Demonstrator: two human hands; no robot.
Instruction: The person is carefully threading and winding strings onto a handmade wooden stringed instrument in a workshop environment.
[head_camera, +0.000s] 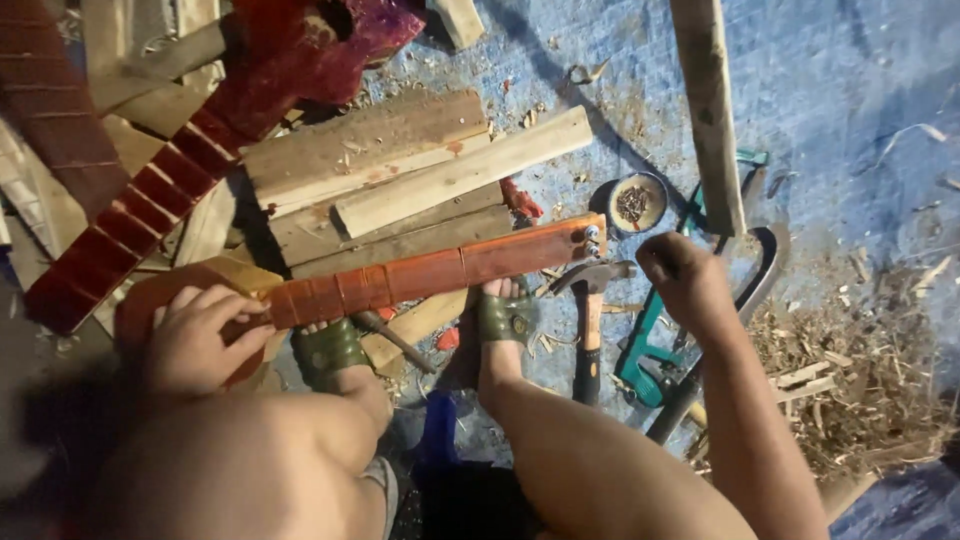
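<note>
While the left hand (195, 340) grips the guitar neck (420, 275), the right hand (685, 280) hovers beside it.

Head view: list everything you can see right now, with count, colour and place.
Instrument neck: one, orange-red, across the middle, over the feet.
Second fretted neck: one, dark red, upper left.
Wooden planks: several, pale brown, stacked at upper centre.
Hammer: one, wooden handle, right of the neck's end.
Small round tin: one, holding small bits, above the hammer.
Saw frame: one, green, right of the hammer.
Wood shavings: pile, tan, right.
Sandals: two, green, under the neck.
Left hand: grips the neck's left end.
Right hand: closed, free, beside the neck's right end.
</note>
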